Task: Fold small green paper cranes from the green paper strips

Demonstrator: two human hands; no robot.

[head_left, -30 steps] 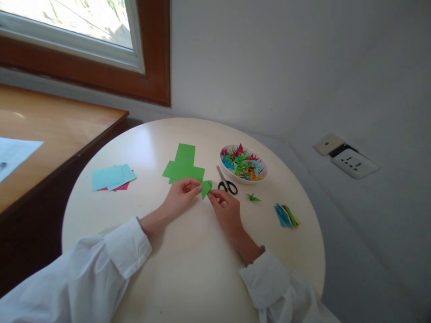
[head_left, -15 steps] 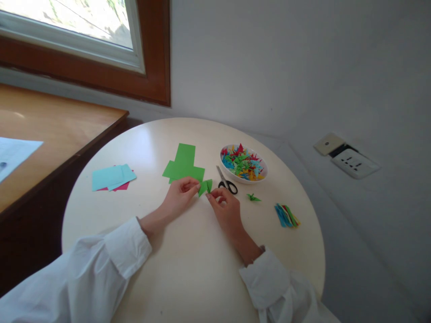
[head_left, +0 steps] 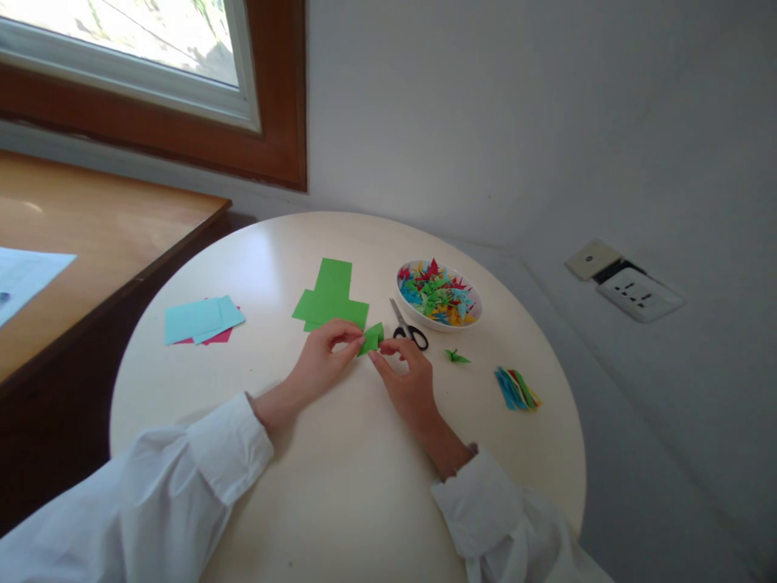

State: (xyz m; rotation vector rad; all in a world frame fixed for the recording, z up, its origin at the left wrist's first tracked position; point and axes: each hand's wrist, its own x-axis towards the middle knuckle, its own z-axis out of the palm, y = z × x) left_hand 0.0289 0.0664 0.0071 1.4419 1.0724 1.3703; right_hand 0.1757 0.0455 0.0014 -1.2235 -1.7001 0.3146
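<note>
A small folded piece of green paper [head_left: 372,339] is held above the round white table between my hands. My left hand [head_left: 329,353] pinches its left side between thumb and fingers. At its right edge, the thumb and forefinger of my right hand [head_left: 405,376] close on the paper, a fold standing up there. Flat green paper sheets [head_left: 333,293] lie overlapping just behind my left hand. Black-handled scissors [head_left: 410,330] rest behind my right hand, and a small green paper crane [head_left: 456,356] sits to its right.
A white bowl [head_left: 470,324] full of colourful paper cranes stands at the back right. Folded paper strips [head_left: 515,389] lie near the right edge. Light blue sheets [head_left: 200,317] over pink ones lie at the left. A wooden desk [head_left: 121,210] adjoins on the left.
The right side of the green paper has changed shape, its fold now turned over more. My right fingers have shifted slightly along its edge; the left hand is nearly still.
</note>
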